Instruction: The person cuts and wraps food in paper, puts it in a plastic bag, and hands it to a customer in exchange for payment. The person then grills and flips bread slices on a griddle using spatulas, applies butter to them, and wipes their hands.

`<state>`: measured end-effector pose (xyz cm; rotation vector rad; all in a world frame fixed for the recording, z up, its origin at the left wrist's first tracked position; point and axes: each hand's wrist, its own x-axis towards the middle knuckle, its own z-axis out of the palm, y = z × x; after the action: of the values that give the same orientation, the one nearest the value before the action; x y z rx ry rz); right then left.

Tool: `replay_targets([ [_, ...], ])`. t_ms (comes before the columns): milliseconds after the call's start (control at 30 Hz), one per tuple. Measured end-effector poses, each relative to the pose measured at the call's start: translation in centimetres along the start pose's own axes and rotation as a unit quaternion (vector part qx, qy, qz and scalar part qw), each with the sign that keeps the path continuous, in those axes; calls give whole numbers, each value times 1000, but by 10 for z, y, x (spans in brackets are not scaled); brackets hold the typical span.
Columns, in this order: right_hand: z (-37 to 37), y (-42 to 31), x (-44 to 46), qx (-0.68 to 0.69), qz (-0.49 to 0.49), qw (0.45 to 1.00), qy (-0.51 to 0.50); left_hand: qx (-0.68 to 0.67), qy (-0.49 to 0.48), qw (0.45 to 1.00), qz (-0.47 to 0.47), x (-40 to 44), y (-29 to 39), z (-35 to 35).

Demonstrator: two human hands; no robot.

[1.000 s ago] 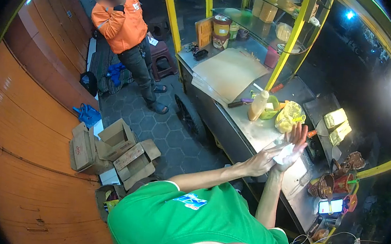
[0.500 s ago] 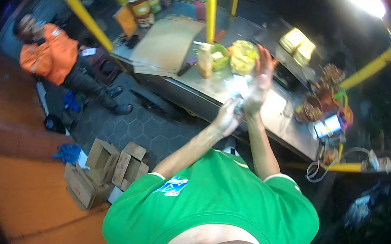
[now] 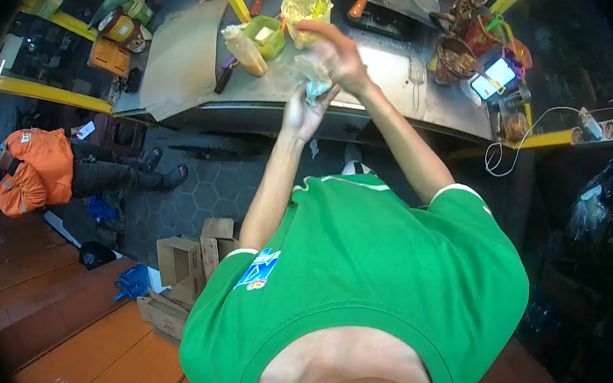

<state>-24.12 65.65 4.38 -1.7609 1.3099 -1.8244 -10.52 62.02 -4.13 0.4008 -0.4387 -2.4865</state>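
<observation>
My left hand (image 3: 301, 119) is closed around a crumpled pale cloth or tissue (image 3: 318, 91), whose exact kind I cannot make out. Just above and to the right, my right hand (image 3: 348, 64) has its fingers bent and apart, with the palm turned towards the cloth; it is slightly blurred. Beyond the hands stand a yellowish tub (image 3: 306, 8), a green container (image 3: 267, 46) with a pale block in it, and a squeeze bottle (image 3: 246, 51) with tan contents. A knife (image 3: 224, 76) lies left of the bottle.
Along the metal counter (image 3: 384, 70) are a wire tool (image 3: 416, 80), a basket (image 3: 452, 60) and a lit phone (image 3: 493, 79). A white cable (image 3: 525, 142) hangs at right. Cardboard boxes (image 3: 180, 262) stand on the floor, and a person in orange (image 3: 39, 169) is at left.
The view has turned, so the counter now lies more level. My right hand went from flat and upright to bent over the cloth, and my left hand has turned more upright beneath it.
</observation>
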Motion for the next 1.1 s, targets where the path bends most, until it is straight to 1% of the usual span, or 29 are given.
replay_targets([
  [33, -5, 8, -3, 237, 45, 969, 47, -10, -58, 998, -12, -1, 5, 1],
  [67, -16, -14, -3, 532, 138, 827, 115, 23, -35, 999, 3, -3, 6, 0],
  [133, -46, -33, -2, 719, 144, 632, 249, 37, -28, 999, 7, -9, 5, 2],
  [200, -62, -44, -7, 720, 47, 646, 247, 104, -46, 993, 14, -20, 0, 20],
  [233, -70, -36, -12, 747, 24, 617, 247, 112, -47, 993, 15, -25, -4, 27],
  [267, -73, -40, -14, 743, 35, 620, 249, 101, -42, 994, 15, -28, -8, 33],
  [333, -74, -46, -15, 780, 17, 576, 244, 107, -75, 991, 6, -34, -15, 48],
  [367, -72, -47, -17, 775, 18, 583, 243, 101, -81, 992, 0, -36, -20, 53],
  [400, -71, -45, -19, 777, 26, 579, 246, 123, -74, 990, -6, -34, -27, 54],
  [467, -67, -33, -23, 765, 17, 606, 216, 82, -60, 994, -35, -38, -40, 58],
  [500, -62, -27, -27, 765, 22, 606, 216, 105, -42, 993, -37, -41, -47, 60],
  [533, -57, -17, -33, 779, 19, 601, 179, 128, -26, 991, -39, -42, -55, 62],
  [567, -50, -13, -38, 780, 56, 600, 167, 88, -60, 993, -51, -42, -64, 59],
  [600, -45, -9, -41, 779, 86, 602, 151, 110, -47, 991, -60, -40, -73, 59],
  [667, -38, 12, -53, 728, 100, 662, 149, 96, -22, 994, -53, -38, -84, 41],
  [700, -32, 17, -58, 676, 129, 703, 179, 111, -4, 993, -48, -38, -87, 34],
  [733, -23, 11, -59, 562, 185, 776, 219, 91, 21, 995, -44, -40, -87, 33],
  [800, -14, 16, -60, 432, 208, 858, 186, 118, 20, 991, -58, -37, -87, 16],
  [867, -6, 20, -56, 369, 204, 888, 185, 103, 22, 993, -45, -32, -84, 11],
  [900, -5, 24, -53, 335, 216, 901, 172, 121, 22, 992, -36, -26, -83, 6],
  [933, -7, 29, -51, 288, 213, 923, 138, 178, 10, 984, 0, -22, -78, 8],
  [1000, -18, 29, -43, 111, 220, 963, 109, 212, 16, 977, 7, -2, -63, -5],
  [1033, -28, 30, -38, 67, 199, 972, 101, 396, 23, 914, 88, 12, -48, -12],
  [1067, -41, 25, -31, -66, 163, 978, 109, 560, 32, 811, 169, 26, -33, -22],
  [1100, -63, 28, -27, -166, 117, 972, 117, 598, 57, 769, 217, 42, -24, -37],
])
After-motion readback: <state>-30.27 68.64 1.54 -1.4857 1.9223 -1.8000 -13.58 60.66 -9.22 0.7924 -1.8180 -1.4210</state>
